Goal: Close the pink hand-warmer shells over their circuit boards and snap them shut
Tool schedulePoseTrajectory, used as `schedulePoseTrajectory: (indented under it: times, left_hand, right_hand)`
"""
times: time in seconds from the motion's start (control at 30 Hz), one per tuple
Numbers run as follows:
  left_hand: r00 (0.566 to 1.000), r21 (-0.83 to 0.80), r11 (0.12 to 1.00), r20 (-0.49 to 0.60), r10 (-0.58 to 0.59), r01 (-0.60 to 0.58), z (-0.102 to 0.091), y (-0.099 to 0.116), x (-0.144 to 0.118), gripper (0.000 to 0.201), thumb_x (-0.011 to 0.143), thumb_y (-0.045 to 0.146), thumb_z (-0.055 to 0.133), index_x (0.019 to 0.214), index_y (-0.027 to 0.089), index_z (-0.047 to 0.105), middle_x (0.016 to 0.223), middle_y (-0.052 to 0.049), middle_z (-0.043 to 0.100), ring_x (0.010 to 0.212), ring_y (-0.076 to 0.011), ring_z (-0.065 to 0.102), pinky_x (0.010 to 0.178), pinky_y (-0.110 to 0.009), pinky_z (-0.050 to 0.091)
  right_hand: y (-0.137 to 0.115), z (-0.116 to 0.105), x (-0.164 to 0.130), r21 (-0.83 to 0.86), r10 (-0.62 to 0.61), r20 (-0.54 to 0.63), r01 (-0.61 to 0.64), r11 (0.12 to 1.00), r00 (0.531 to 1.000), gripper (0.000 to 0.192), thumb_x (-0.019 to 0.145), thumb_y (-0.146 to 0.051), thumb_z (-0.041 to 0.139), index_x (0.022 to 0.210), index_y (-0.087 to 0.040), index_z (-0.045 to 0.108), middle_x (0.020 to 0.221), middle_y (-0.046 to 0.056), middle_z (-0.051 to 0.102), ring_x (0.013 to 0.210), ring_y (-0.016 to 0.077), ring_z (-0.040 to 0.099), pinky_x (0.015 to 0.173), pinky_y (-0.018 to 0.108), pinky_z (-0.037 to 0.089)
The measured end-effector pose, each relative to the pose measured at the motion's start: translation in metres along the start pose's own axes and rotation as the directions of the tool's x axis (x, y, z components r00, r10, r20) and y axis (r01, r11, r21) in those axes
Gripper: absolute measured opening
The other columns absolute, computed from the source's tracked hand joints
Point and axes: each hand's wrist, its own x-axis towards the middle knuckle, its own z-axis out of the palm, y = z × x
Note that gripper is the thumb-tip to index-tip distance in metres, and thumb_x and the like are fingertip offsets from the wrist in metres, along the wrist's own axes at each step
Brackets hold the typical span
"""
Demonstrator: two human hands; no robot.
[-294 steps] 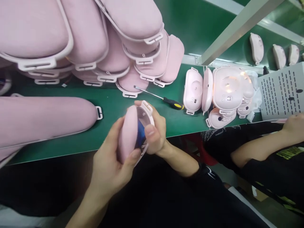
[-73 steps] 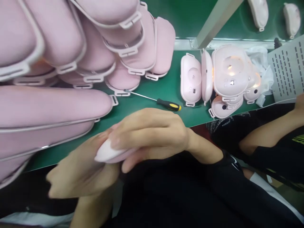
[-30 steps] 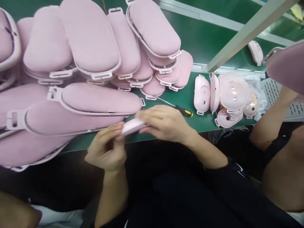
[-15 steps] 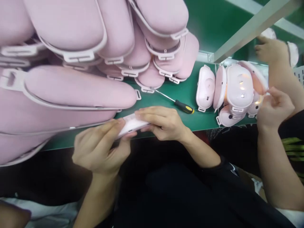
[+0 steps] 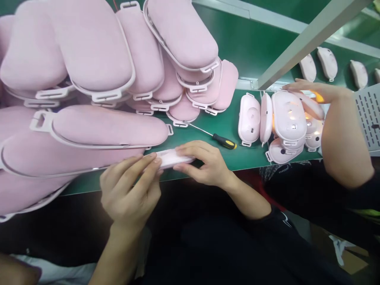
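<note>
My left hand [image 5: 130, 194] and my right hand [image 5: 203, 164] both grip one flat pink padded unit [image 5: 172, 157], held level at the front edge of the green table [image 5: 225, 126]. Only its pale rim shows between my fingers. A large heap of finished pink padded units [image 5: 97, 79] lies to the left and behind, the nearest one [image 5: 109, 126] touching the held piece's left side. A screwdriver [image 5: 221, 139] with a black and yellow handle lies just beyond my right hand.
Several pink plastic shells [image 5: 285, 118] stand clustered at the right, where a co-worker's hand [image 5: 314, 92] rests on them. A grey perforated box [image 5: 368, 118] sits far right. A metal bar [image 5: 297, 43] slants overhead. More units [image 5: 326, 63] lie on the far belt.
The held unit went from being pressed together upright to lying flat between my hands. The co-worker's arm reached in over the pink shells at the right.
</note>
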Motion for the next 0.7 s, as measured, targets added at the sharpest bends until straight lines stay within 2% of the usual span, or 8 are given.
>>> schedulePoseTrajectory:
  times: [0.13,0.33,0.43,0.5,0.57,0.6,0.67,0.7]
  left_hand:
    - [0.994,0.057,0.998,-0.114,0.000,0.007,0.012,0.001,-0.005,0.064,0.094,0.009,0.090,0.154,0.029,0.079,0.114,-0.009,0.092,0.099,-0.0303,0.087,0.092,-0.042,0.059]
    - [0.984,0.106,0.994,-0.173,0.039,-0.020,0.018,0.006,-0.010,0.067,0.090,0.009,0.094,0.153,0.030,0.080,0.110,-0.008,0.093,0.095,-0.0300,0.087,0.089,-0.042,0.057]
    - [0.987,0.044,0.999,-0.160,0.025,-0.018,0.017,0.005,-0.013,0.065,0.090,0.008,0.094,0.149,0.030,0.081,0.108,-0.007,0.093,0.094,-0.0287,0.087,0.088,-0.041,0.059]
    - [0.992,0.002,1.000,-0.125,0.012,-0.011,0.017,0.001,-0.012,0.060,0.092,0.010,0.093,0.147,0.031,0.082,0.110,-0.006,0.093,0.098,-0.0275,0.087,0.094,-0.040,0.061]
    - [0.986,-0.006,1.000,-0.169,0.004,-0.005,0.016,-0.002,-0.009,0.056,0.096,0.012,0.091,0.147,0.031,0.081,0.116,-0.006,0.092,0.109,-0.0272,0.087,0.103,-0.041,0.063]
    - [0.976,0.004,1.000,-0.217,-0.009,0.010,0.014,-0.001,-0.008,0.059,0.097,0.015,0.091,0.152,0.030,0.078,0.125,-0.007,0.091,0.119,-0.0288,0.085,0.112,-0.045,0.062]
    - [0.949,0.013,0.991,-0.291,-0.123,0.133,0.006,0.007,-0.011,0.086,0.096,0.027,0.095,0.173,0.033,0.058,0.159,-0.012,0.077,0.155,-0.0360,0.068,0.136,-0.059,0.049]
    - [0.925,-0.004,0.970,-0.300,-0.234,0.244,0.000,0.014,-0.016,0.103,0.094,0.035,0.098,0.182,0.037,0.044,0.177,-0.012,0.062,0.171,-0.0390,0.051,0.144,-0.066,0.038]
  right_hand:
    - [-0.003,0.013,0.001,0.042,0.096,-0.067,-0.093,0.995,0.993,0.024,0.107,-0.041,0.087,0.108,-0.019,0.080,0.114,0.012,0.089,0.106,0.0224,0.084,0.097,0.037,0.068]
    - [-0.005,0.029,0.008,-0.031,0.297,-0.083,-0.300,0.953,0.951,0.044,0.095,-0.057,0.097,0.093,-0.021,0.072,0.098,0.005,0.082,0.094,0.0204,0.076,0.093,0.037,0.063]
    - [-0.005,0.010,0.018,-0.099,0.291,0.083,-0.283,0.954,0.953,0.043,0.094,-0.057,0.099,0.092,-0.021,0.074,0.097,0.004,0.082,0.095,0.0196,0.076,0.096,0.035,0.064]
    - [-0.004,-0.009,0.022,-0.113,0.173,0.252,-0.148,0.982,0.952,0.037,0.097,-0.050,0.097,0.114,-0.020,0.082,0.124,0.011,0.087,0.119,0.0234,0.080,0.111,0.038,0.064]
    - [-0.007,-0.024,0.020,-0.122,0.079,0.352,-0.038,0.992,0.933,0.043,0.105,-0.043,0.090,0.141,-0.020,0.081,0.146,0.015,0.084,0.137,0.0256,0.079,0.122,0.039,0.061]
    - [-0.009,-0.027,0.015,-0.133,0.073,0.374,-0.025,0.991,0.925,0.046,0.109,-0.041,0.085,0.149,-0.020,0.078,0.147,0.016,0.084,0.135,0.0255,0.081,0.121,0.038,0.062]
    - [-0.018,-0.022,-0.004,-0.133,0.123,0.376,-0.078,0.988,0.919,0.046,0.114,-0.039,0.077,0.156,-0.020,0.075,0.138,0.014,0.089,0.119,0.0234,0.087,0.109,0.033,0.067]
    - [-0.025,-0.016,-0.018,-0.111,0.163,0.356,-0.131,0.985,0.920,0.048,0.114,-0.041,0.077,0.156,-0.019,0.075,0.134,0.014,0.090,0.113,0.0227,0.089,0.103,0.031,0.069]
